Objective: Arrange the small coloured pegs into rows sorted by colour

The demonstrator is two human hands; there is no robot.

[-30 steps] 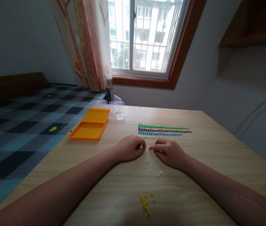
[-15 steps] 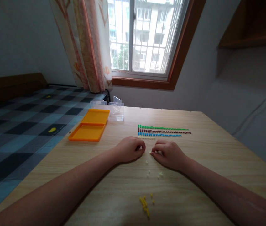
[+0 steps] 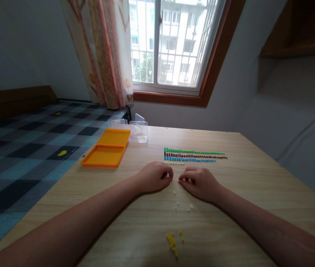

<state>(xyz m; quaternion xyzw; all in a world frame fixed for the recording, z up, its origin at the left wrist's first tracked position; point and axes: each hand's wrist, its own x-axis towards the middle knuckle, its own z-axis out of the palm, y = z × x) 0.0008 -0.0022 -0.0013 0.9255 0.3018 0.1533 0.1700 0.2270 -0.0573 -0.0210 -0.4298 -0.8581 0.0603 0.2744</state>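
My left hand (image 3: 155,176) rests on the wooden table (image 3: 257,178) with its fingers curled in; nothing shows in it. My right hand (image 3: 199,181) lies beside it, thumb and forefinger pinched on a tiny cream bead (image 3: 177,181). Just beyond the hands lie rows of beads: green (image 3: 193,151), brown (image 3: 196,156), blue (image 3: 189,160) and a short cream row (image 3: 174,162). A few loose cream beads (image 3: 177,204) lie on the near side of my hands. A small heap of yellow beads (image 3: 173,241) sits closer to me.
An open orange box (image 3: 107,147) lies at the table's left edge with a clear plastic box (image 3: 138,130) behind it. A checked bed (image 3: 20,148) is on the left. A window (image 3: 171,44) and curtain (image 3: 104,52) stand behind the table.
My right hand's forefinger has curled in to a pinch on a cream bead. The left hand has stayed put.
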